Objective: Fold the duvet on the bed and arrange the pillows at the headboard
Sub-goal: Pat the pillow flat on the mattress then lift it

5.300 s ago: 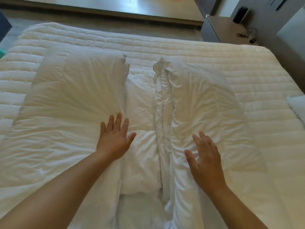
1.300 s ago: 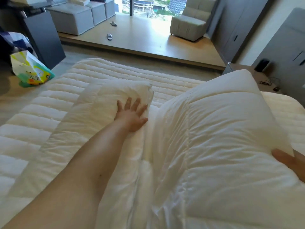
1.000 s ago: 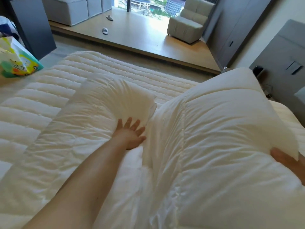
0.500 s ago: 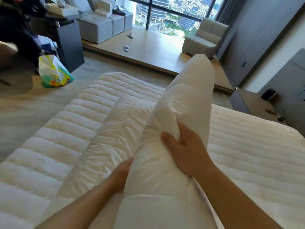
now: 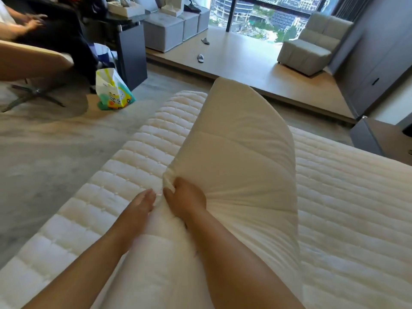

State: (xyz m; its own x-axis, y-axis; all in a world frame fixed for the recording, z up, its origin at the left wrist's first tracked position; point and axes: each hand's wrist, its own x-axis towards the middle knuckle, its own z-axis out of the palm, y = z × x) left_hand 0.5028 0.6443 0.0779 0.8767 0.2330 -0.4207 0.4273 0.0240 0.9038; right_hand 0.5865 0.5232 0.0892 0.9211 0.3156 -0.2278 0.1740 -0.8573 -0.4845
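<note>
Your two bare forearms reach forward over a bed with a white quilted mattress (image 5: 133, 175). The white duvet (image 5: 240, 166) is gathered into a long, thick fold that runs away from you down the middle of the mattress, its far end standing up in a rounded corner above the bed's far edge. Your right hand (image 5: 185, 200) grips a bunch of the duvet's left edge, fingers curled into the fabric so that creases fan out from it. Your left hand (image 5: 140, 204) lies just beside it, against the duvet's left side with fingers straight and close together, their tips touching the cloth near your right thumb.

On the grey floor to the left of the bed stands a colourful printed bag (image 5: 112, 90), near a dark desk (image 5: 124, 41). A second person sits on a chair (image 5: 33, 63) at the far left. Beyond the bed, a raised wooden platform (image 5: 245, 61) holds a grey armchair (image 5: 310, 45), grey cube seats (image 5: 165, 32) and two slippers (image 5: 200, 58) before a window.
</note>
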